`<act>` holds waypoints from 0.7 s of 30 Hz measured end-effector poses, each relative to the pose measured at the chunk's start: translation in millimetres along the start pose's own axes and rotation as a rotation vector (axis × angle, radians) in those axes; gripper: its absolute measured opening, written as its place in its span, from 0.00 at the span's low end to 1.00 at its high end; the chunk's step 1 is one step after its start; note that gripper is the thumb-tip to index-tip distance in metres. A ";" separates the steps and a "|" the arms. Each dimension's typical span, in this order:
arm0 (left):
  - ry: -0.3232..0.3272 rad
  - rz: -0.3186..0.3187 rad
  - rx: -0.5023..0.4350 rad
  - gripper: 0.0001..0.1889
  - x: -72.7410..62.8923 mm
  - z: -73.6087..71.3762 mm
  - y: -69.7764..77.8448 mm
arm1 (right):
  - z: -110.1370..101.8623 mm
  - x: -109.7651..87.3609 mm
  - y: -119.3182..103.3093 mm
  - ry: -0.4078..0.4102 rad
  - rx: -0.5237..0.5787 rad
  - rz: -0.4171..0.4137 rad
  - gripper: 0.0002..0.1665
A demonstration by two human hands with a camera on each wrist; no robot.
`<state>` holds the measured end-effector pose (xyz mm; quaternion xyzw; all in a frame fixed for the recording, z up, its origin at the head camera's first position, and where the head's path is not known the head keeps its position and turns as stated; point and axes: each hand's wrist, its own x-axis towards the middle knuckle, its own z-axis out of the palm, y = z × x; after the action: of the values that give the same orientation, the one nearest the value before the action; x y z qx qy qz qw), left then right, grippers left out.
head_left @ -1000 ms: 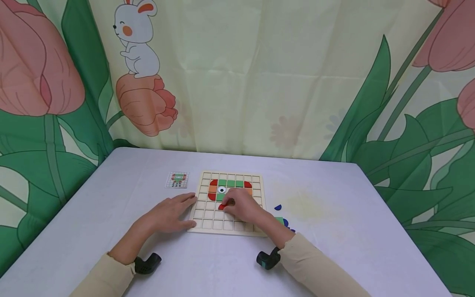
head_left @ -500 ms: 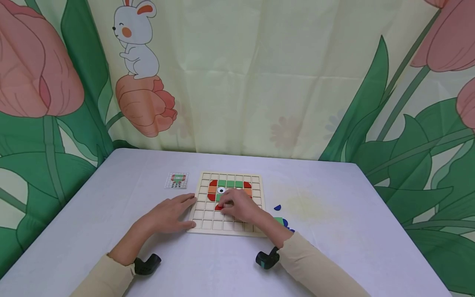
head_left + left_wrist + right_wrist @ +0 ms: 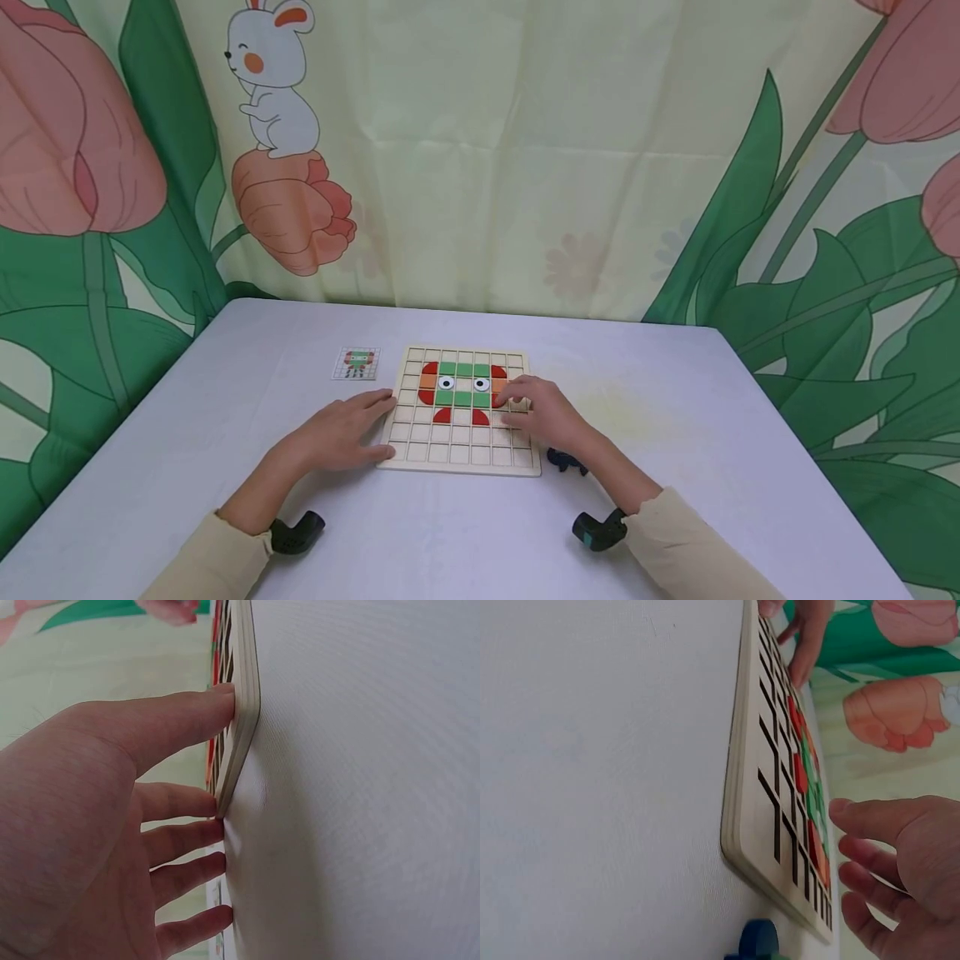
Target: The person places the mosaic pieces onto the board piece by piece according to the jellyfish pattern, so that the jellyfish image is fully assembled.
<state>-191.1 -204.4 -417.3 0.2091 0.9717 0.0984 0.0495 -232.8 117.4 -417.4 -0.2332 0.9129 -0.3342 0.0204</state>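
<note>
At the centre of the frame, on the pale counter [image 3: 450, 533], we have the wooden grid board [image 3: 461, 436] lying flat, and by our reckoning the upper part of its figure is done. We count three filled rows: green squares [image 3: 464, 370] through the middle, two eye pieces [image 3: 446, 383] with a green square between them, orange pieces [image 3: 428, 383] at the sides and red pieces [image 3: 430, 368] at the corners. One row lower sit two red rounded pieces [image 3: 442, 416], a bare cell between them; the bottom rows look bare. Left of the board, the small picture card [image 3: 356, 364] shows a similar figure with darker parts below — too small for us to read — so we judge the lower part remains. Near the board's lower right corner lie loose pieces [image 3: 557, 457], at least one blue. The left grip [image 3: 342, 433] is spread, fingertips on the board's left edge. The right grip [image 3: 546, 412] stands wide by the right side — we see nothing in it.
</note>
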 end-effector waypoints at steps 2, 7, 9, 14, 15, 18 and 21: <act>0.001 0.000 -0.003 0.38 0.0 -0.4 0.2 | -7.7 -6.3 4.8 0.015 -0.013 0.020 0.10; 0.000 0.000 -0.009 0.39 0.1 -1.4 1.1 | -24.4 -22.3 16.4 0.021 -0.052 0.079 0.13; 0.000 0.000 -0.009 0.39 0.5 -1.4 1.3 | -31.5 -29.6 22.0 -0.003 -0.064 0.093 0.13; 0.002 0.012 -0.012 0.38 1.7 -0.5 1.1 | -47.2 -48.7 37.6 -0.064 -0.058 0.075 0.13; 0.003 0.014 -0.014 0.38 1.8 -0.4 1.0 | -48.7 -51.8 40.3 -0.074 -0.055 0.068 0.13; 0.002 0.013 -0.015 0.38 1.4 -0.4 0.9 | -49.0 -58.6 47.4 -0.098 -0.043 0.051 0.11; -0.003 0.008 -0.007 0.38 0.8 -0.6 1.1 | -44.9 -61.3 50.2 -0.098 -0.045 0.060 0.09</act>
<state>-191.5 -203.2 -416.5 0.2129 0.9705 0.1014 0.0513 -207.5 204.9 -420.9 -0.2222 0.9247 -0.3012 0.0699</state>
